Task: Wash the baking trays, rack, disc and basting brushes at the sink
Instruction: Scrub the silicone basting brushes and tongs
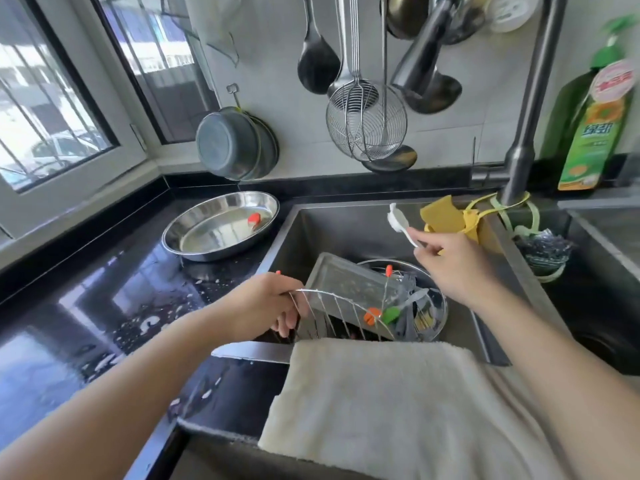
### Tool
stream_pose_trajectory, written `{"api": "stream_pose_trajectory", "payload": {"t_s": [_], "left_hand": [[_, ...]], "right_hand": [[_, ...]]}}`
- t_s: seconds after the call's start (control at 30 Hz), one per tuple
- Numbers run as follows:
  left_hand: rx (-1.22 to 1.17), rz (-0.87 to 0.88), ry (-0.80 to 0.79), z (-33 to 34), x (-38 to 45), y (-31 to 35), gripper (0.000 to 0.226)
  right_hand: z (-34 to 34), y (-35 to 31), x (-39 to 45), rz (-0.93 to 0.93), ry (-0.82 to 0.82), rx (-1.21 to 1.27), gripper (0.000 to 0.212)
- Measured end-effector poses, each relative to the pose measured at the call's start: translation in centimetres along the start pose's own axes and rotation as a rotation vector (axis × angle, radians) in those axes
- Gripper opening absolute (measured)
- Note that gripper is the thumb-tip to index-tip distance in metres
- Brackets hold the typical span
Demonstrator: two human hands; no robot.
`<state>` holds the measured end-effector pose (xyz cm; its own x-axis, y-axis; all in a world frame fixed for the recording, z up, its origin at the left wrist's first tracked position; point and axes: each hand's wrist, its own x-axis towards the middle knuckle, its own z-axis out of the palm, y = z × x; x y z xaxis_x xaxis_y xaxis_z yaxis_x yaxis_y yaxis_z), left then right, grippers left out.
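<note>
Folded over the near rim of the sink [512, 271] lies a pale towel [381, 396], with the wet black bench [104, 299] to its left. Open room stays along the sink's far wall. Left hand [266, 306] curls its grip round the tilted wire rack [339, 310], above a rectangular tray [349, 282]. Right hand [453, 261] pinches a white basting brush [398, 221], raised over the sink. On the bench rests an oval tray [221, 225].

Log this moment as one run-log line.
left hand: grips wire rack over sink | right hand: holds white brush | rectangular tray: in sink | oval tray: on counter
</note>
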<state>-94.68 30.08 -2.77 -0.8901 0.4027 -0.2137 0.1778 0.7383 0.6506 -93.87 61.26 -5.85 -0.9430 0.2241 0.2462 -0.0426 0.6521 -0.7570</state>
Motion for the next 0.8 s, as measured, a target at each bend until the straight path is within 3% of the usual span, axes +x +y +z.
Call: {"api": "stream_pose_trajectory", "payload": {"t_s": [0.13,0.27,0.4,0.47,0.6,0.7,0.8], "left_hand": [[0.111,-0.167,-0.235,0.5,1.1,-1.5,0.05],[0.408,-0.141,-0.36,2.4,1.9,-1.0,0.035],[-0.048,-0.19,-0.466,-0.3,0.4,0.4,0.053],[-0.098,-0.211,-0.455,-2.3,0.0,0.2,0.06],[0.045,-0.194,-0.184,-4.7,-0.3,0.0,0.052],[-0.011,-0.19,0.15,-6.2,0.1,-0.5,0.031],[0.015,-0.219,0.463,-7.7,0.5,-2.5,0.025]], "right_hand": [[0.8,0.5,0.2,0.028,-0.025,-0.007,0.039],[0.8,0.8,0.1,0.037,-0.051,-0.025,0.039],[0.6,0.9,-0.1,0.033,-0.067,-0.058,0.039],[0.2,0.1,-0.2,-0.001,-0.072,-0.048,0.04],[-0.8,-3.8,0.3,-0.104,-0.146,-0.113,0.04],[0.4,-8.2,1.1,-0.192,-0.276,-0.193,0.041],[2.7,-12.6,1.9,-0.262,-0.327,-0.222,0.041]]}}
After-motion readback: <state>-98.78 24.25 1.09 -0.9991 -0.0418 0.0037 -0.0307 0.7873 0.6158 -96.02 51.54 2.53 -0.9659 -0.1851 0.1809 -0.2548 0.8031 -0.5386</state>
